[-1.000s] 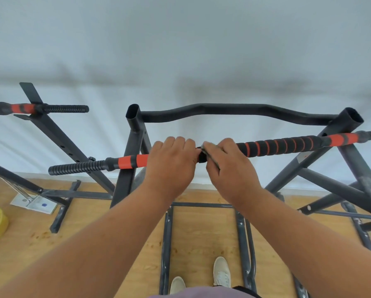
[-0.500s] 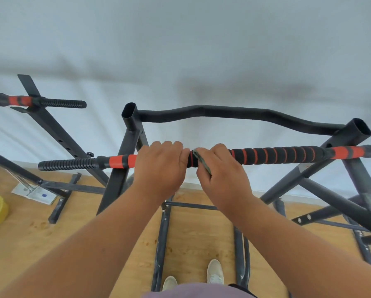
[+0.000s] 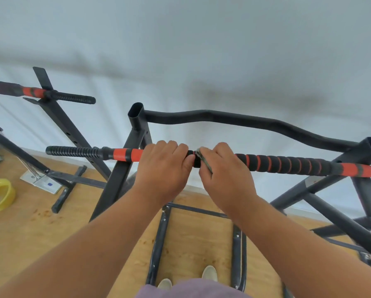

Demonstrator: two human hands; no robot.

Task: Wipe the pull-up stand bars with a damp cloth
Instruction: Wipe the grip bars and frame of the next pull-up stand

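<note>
While the left hand (image 3: 164,166) curls its grip around the padded bar (image 3: 287,164), the right hand (image 3: 225,168) sits just beside it. Its grip pinches the cloth (image 3: 203,160) against that bar, the grey edge showing between both hands.

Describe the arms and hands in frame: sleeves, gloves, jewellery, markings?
Both forearms are bare to the bottom edge of the frame, with no sleeves showing. The left hand and right hand wear no gloves; no rings, watch, bands or markings are visible on either hand or wrist. No cables or attachments.
</note>
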